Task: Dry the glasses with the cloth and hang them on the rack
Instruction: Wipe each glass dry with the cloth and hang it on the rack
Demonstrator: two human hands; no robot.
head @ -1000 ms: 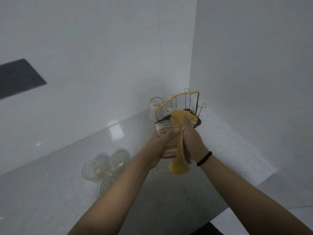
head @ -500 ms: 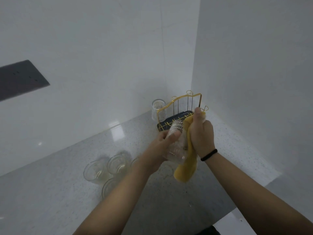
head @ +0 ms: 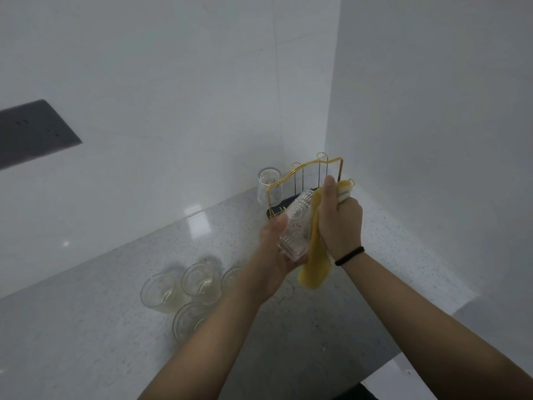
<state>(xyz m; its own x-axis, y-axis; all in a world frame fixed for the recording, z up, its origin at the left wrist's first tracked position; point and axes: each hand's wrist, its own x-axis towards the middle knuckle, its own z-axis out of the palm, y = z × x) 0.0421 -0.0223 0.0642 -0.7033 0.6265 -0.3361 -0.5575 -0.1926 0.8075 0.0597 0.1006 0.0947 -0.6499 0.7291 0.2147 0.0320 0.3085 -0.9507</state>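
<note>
Left hand point(head: 275, 249) cradles the ribbed glass point(head: 297, 226) from below, its long axis tilted up toward the gold rack point(head: 305, 174) just behind. Right hand point(head: 339, 217), nearer the rack, grips the yellow cloth point(head: 314, 264) against the glass's side. Since a second ago the glass has tipped more upright, with the right hand now fisted.

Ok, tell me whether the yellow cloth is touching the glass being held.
Touching. The head view shows the yellow cloth, gripped by the right hand, pressed along the side of the glass that the left hand holds.
</note>
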